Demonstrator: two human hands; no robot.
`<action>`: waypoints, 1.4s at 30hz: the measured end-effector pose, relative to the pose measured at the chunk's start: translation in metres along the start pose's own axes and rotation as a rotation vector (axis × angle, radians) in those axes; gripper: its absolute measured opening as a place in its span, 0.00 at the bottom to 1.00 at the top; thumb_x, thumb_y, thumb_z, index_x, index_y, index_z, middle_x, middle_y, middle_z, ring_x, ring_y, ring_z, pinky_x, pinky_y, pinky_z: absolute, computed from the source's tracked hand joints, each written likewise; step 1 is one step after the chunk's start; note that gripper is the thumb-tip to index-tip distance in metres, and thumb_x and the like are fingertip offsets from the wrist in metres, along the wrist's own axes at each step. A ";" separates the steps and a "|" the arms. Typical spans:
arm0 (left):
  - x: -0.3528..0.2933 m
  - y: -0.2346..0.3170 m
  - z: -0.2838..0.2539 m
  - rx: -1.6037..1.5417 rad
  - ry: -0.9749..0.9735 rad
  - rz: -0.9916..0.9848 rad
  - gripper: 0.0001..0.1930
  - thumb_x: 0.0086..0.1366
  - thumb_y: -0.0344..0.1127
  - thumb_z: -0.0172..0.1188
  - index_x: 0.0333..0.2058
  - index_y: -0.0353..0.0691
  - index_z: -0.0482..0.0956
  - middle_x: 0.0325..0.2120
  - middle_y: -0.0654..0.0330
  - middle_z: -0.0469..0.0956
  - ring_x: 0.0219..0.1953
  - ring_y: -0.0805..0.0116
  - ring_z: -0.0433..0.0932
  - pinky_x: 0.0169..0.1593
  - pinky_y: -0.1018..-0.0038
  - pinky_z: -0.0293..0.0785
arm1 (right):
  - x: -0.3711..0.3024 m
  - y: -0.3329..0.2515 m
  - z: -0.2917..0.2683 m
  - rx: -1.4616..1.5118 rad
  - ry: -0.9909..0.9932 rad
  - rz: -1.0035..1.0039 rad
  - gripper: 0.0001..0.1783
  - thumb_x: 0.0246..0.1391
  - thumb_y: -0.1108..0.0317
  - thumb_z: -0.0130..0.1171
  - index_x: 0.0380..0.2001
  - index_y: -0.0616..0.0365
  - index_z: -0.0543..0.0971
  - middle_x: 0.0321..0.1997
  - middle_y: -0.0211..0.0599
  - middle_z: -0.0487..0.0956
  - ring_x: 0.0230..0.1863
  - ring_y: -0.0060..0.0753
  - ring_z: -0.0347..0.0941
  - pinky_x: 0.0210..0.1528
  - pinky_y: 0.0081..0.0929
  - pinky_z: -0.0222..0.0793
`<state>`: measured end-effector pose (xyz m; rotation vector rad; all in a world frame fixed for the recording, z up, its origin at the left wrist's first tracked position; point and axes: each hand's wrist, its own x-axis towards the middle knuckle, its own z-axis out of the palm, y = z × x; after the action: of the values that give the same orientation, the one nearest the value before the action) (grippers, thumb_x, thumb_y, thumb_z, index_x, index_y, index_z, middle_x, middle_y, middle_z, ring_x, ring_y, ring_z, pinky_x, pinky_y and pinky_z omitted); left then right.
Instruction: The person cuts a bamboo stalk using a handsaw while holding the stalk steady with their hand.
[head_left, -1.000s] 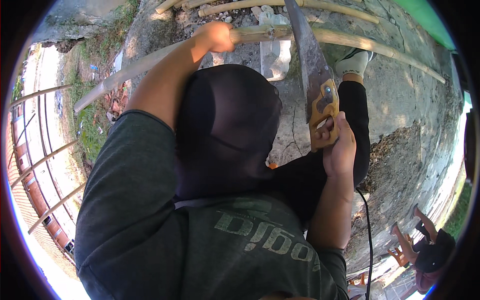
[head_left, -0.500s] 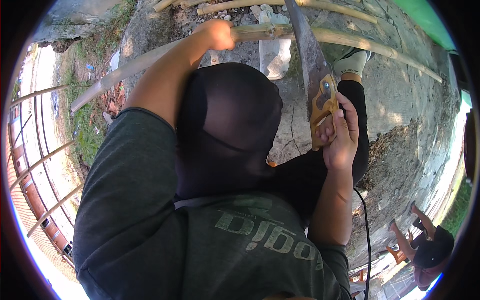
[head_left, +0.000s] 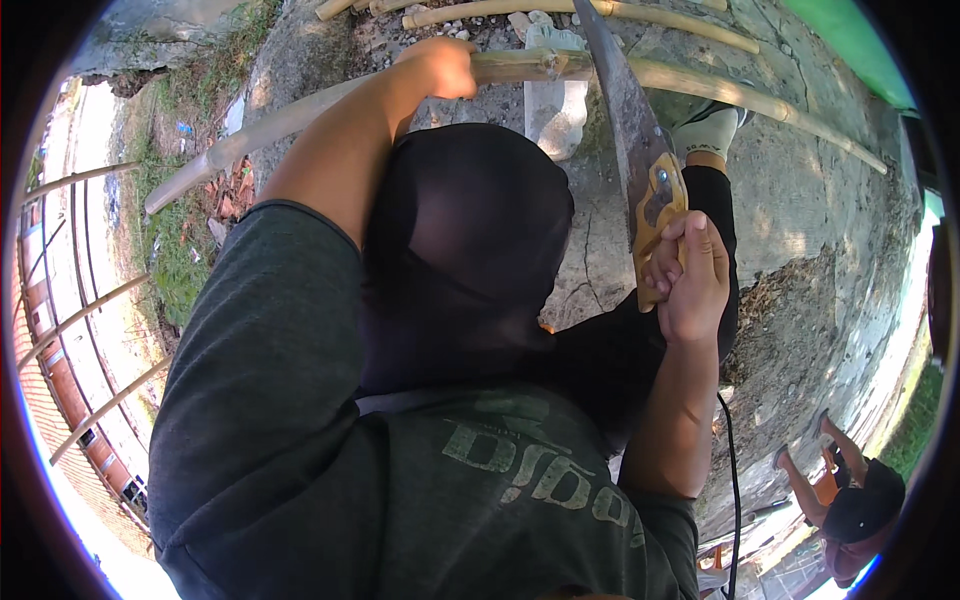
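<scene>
Seemingly for steadiness, my left grip (head_left: 445, 69) clamps a long tan bamboo pole (head_left: 705, 86); my right grip (head_left: 693, 282), a yellow-handled steel handsaw (head_left: 636, 140).

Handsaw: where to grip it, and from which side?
Probably the yellow handle, from the near, right side, where the right hand grips it. It is the end nearest the body; the bare metal blade points away, across the bamboo pole.

Left hand (head_left: 447, 68) on our bamboo pole (head_left: 510, 67), near the white block's (head_left: 556, 112) left edge. Right hand (head_left: 693, 272) has our saw (head_left: 638, 150).
</scene>
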<state>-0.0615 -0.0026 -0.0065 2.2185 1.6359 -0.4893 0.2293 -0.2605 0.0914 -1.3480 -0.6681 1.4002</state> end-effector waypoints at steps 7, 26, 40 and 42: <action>0.002 -0.007 -0.002 0.008 -0.014 0.018 0.30 0.49 0.44 0.66 0.54 0.46 0.79 0.47 0.51 0.83 0.50 0.52 0.81 0.54 0.58 0.78 | -0.033 -0.002 -0.009 -0.170 -0.128 -0.134 0.21 0.73 0.53 0.48 0.31 0.59 0.73 0.18 0.20 0.61 0.18 0.10 0.53 0.18 0.14 0.48; -0.003 -0.001 -0.007 -0.017 0.001 0.012 0.31 0.49 0.44 0.69 0.55 0.47 0.79 0.46 0.53 0.84 0.50 0.53 0.82 0.55 0.59 0.78 | -0.039 0.001 -0.012 -0.176 -0.111 -0.190 0.23 0.72 0.50 0.48 0.33 0.61 0.74 0.17 0.20 0.61 0.17 0.11 0.54 0.19 0.15 0.48; -0.005 0.004 -0.006 0.010 -0.011 -0.036 0.30 0.51 0.45 0.68 0.54 0.47 0.78 0.48 0.54 0.83 0.52 0.53 0.81 0.56 0.59 0.78 | 0.002 0.015 0.005 -0.043 -0.018 -0.125 0.21 0.74 0.54 0.47 0.31 0.59 0.75 0.16 0.19 0.60 0.17 0.10 0.52 0.18 0.15 0.50; -0.003 0.002 -0.007 0.015 -0.024 -0.036 0.29 0.51 0.44 0.68 0.54 0.47 0.79 0.48 0.54 0.83 0.52 0.54 0.81 0.56 0.59 0.77 | -0.003 0.013 0.003 -0.044 -0.041 -0.101 0.21 0.74 0.54 0.46 0.31 0.59 0.75 0.16 0.19 0.60 0.17 0.09 0.52 0.18 0.15 0.50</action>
<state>-0.0597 -0.0025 0.0010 2.1888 1.6684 -0.5375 0.2223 -0.2662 0.0817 -1.3043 -0.7872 1.3420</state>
